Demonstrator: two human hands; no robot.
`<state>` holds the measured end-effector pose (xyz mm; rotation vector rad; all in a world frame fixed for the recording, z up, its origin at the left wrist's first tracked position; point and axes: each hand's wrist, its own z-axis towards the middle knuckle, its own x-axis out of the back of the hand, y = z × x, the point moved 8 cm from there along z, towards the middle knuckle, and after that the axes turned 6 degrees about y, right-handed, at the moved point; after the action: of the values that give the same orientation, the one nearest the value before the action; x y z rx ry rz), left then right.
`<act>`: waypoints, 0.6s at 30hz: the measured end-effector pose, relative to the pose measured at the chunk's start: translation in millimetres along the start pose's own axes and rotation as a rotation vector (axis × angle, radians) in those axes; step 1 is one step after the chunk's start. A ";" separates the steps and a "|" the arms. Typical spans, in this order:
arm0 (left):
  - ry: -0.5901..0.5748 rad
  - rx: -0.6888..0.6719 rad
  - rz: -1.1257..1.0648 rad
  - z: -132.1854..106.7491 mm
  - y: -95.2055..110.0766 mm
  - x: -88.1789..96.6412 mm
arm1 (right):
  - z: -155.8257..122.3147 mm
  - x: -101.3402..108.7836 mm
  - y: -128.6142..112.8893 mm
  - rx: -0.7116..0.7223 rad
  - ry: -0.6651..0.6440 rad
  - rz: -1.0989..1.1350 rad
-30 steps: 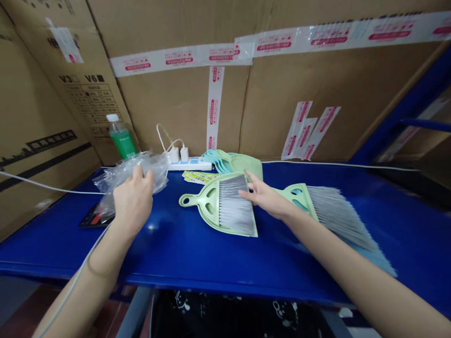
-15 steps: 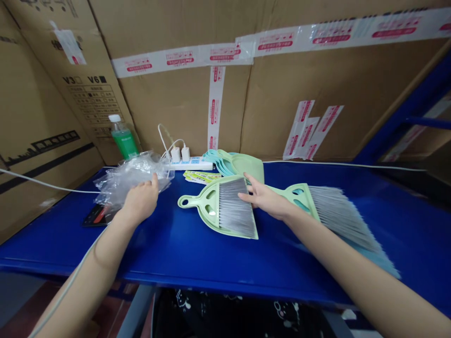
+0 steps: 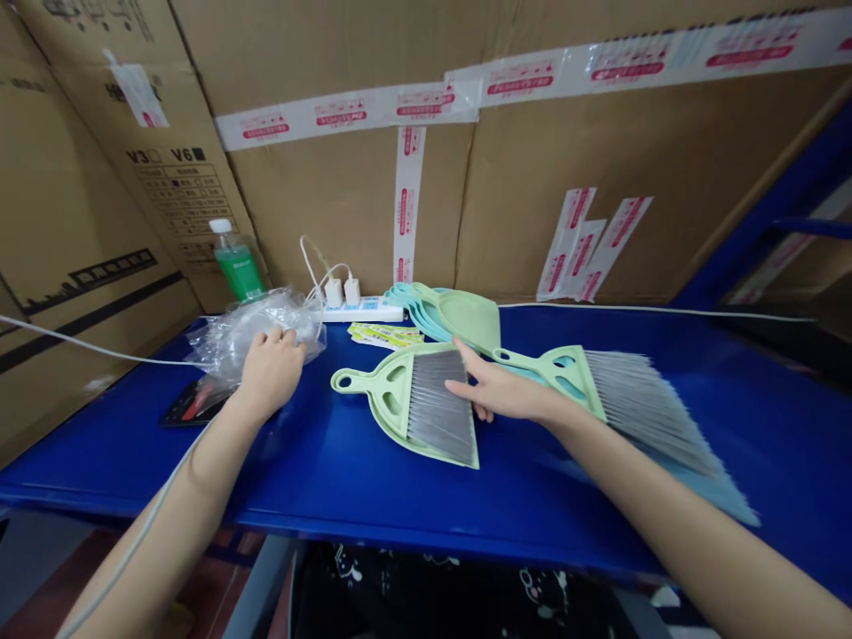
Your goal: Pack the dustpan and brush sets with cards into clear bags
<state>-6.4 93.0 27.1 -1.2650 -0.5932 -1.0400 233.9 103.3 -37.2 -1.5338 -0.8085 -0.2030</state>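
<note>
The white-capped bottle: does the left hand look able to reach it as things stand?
Probably yes, from above: the clear plastic under the left hand lies in front of the lower part of the bottle, but the upper part and cap show unobstructed.

A cardboard wall point(image 3: 319, 195), banded with white tape point(image 3: 411, 204), rises behind the blue table point(image 3: 373, 497). A printed cardboard panel point(image 3: 59, 151) bounds the left side; a blue frame point(image 3: 752, 235) bounds the right. Reddish floor point(image 3: 213, 581) shows below.

One head-worn view looks forward and down from close by; blue tabletop point(image 3: 346, 493) mid-frame, cardboard point(image 3: 319, 200) across the top.
</note>
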 end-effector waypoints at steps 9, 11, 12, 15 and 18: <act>0.043 0.054 -0.070 -3.0 4.5 2.0 | -8.7 17.6 -30.4 0.311 0.358 -0.619; 0.171 -0.024 -0.135 -4.5 14.9 15.5 | -16.8 5.7 -47.8 0.468 0.306 -0.581; 0.219 -0.111 -0.204 -6.5 24.4 21.2 | -21.9 -3.6 -56.1 0.553 0.250 -0.537; 0.236 -0.457 -0.414 -18.8 61.2 28.7 | -34.3 -31.8 -71.0 0.694 0.128 -0.459; 0.196 -0.518 -0.404 -23.4 78.4 22.5 | -34.9 -49.7 -70.4 0.651 0.125 -0.489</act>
<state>68.5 61.2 2.8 -1.4955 -0.4484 -1.7130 167.6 47.4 -3.8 -0.6938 -1.0159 -0.3491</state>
